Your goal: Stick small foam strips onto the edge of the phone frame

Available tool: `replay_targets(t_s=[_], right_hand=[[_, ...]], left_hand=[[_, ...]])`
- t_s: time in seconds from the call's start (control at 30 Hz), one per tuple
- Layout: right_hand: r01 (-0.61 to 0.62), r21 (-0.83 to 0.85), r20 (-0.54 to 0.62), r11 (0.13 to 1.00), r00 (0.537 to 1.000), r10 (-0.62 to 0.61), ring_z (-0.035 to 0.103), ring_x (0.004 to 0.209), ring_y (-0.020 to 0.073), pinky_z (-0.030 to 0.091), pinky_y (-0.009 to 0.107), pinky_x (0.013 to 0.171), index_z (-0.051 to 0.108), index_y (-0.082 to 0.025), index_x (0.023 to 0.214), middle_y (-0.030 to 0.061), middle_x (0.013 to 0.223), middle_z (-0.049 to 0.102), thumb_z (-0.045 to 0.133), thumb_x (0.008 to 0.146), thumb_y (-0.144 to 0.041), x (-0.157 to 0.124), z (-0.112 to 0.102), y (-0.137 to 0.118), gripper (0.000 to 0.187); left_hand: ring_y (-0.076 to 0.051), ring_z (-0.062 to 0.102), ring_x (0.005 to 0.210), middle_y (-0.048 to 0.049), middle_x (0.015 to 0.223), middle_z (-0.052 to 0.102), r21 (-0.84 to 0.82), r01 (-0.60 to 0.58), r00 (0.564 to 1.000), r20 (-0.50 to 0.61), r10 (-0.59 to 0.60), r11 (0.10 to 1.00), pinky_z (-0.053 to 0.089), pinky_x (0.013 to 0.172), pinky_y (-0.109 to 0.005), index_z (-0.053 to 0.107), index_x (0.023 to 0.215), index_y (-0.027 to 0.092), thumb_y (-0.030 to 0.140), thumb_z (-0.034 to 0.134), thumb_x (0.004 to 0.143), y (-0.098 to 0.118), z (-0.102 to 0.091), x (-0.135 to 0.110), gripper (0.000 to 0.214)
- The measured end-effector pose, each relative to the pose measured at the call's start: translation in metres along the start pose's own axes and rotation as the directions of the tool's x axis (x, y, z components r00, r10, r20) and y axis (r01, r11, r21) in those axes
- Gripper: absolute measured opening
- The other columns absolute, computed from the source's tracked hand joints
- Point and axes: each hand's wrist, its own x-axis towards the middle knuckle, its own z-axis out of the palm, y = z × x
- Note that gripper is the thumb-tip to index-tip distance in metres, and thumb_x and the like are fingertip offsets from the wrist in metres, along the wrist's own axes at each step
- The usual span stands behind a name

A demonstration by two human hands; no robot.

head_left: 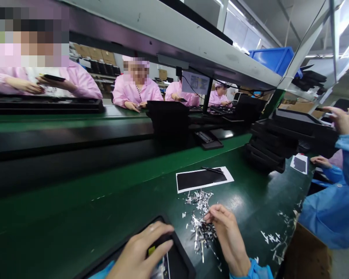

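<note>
My left hand (141, 252) lies on a black tray (178, 261) at the near edge of the green bench, fingers bent over a dark part with a yellow tag (151, 250). My right hand (227, 234) is pinched, fingertips together, over a heap of small silver metal strips (199, 223). What the pinch holds is too small to make out. Beyond the heap lies a black sheet on white backing (203, 179) with black tweezers (212, 169) resting on its far edge.
A stack of black trays (267, 151) stands at the right. A co-worker in a blue coat (334, 209) works close on the right. A conveyor (75, 143) runs across, with people in pink coats (133, 93) beyond. An overhead shelf holds a blue bin (272, 58).
</note>
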Motion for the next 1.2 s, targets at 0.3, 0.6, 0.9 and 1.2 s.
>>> replay_targets(t_s=[0.3, 0.6, 0.9, 1.2], right_hand=[[0.025, -0.101, 0.002, 0.995, 1.000, -0.025, 0.050, 0.067, 0.0144, 0.038, 0.026, 0.069, 0.055, -0.017, 0.068, 0.0016, 0.067, 0.059, 0.059, 0.072, -0.032, -0.009, 0.012, 0.003, 0.016], [0.094, -0.300, 0.057, 0.949, 0.995, -0.081, 0.051, 0.067, 0.0144, 0.036, 0.023, 0.065, 0.062, -0.017, 0.063, 0.0005, 0.065, 0.059, 0.060, 0.072, -0.033, -0.012, 0.015, 0.009, 0.019], [0.117, -0.338, 0.053, 0.934, 0.993, -0.105, 0.052, 0.068, 0.0147, 0.037, 0.024, 0.065, 0.061, -0.018, 0.066, 0.0003, 0.066, 0.059, 0.056, 0.074, -0.035, -0.012, 0.013, 0.008, 0.019], [0.140, -0.373, 0.148, 0.917, 0.985, -0.090, 0.050, 0.062, 0.0134, 0.036, 0.023, 0.060, 0.060, -0.018, 0.062, -0.0007, 0.060, 0.056, 0.057, 0.074, -0.033, -0.015, 0.013, 0.008, 0.019]], left_hand=[[-0.018, 0.052, 0.065, -0.0031, 0.062, 0.058, -0.315, 0.039, 0.999, 0.032, -0.031, 0.948, 0.038, 0.062, -0.027, 0.059, 0.061, 0.015, 0.036, 0.047, 0.067, 0.038, 0.038, 0.050, 0.026], [-0.015, 0.044, 0.057, -0.0007, 0.056, 0.050, -0.384, 0.098, 0.994, 0.081, -0.072, 0.918, 0.033, 0.057, -0.025, 0.054, 0.059, 0.013, 0.040, 0.047, 0.066, 0.042, 0.029, 0.043, 0.028], [-0.016, 0.045, 0.061, -0.0008, 0.058, 0.051, -0.287, 0.131, 0.990, 0.096, -0.107, 0.949, 0.033, 0.060, -0.026, 0.053, 0.059, 0.015, 0.042, 0.044, 0.067, 0.040, 0.020, 0.031, 0.030], [-0.019, 0.051, 0.071, -0.0031, 0.068, 0.060, -0.229, 0.054, 0.996, 0.085, -0.035, 0.972, 0.033, 0.072, -0.027, 0.060, 0.062, 0.017, 0.042, 0.045, 0.070, 0.042, 0.018, 0.026, 0.030]])
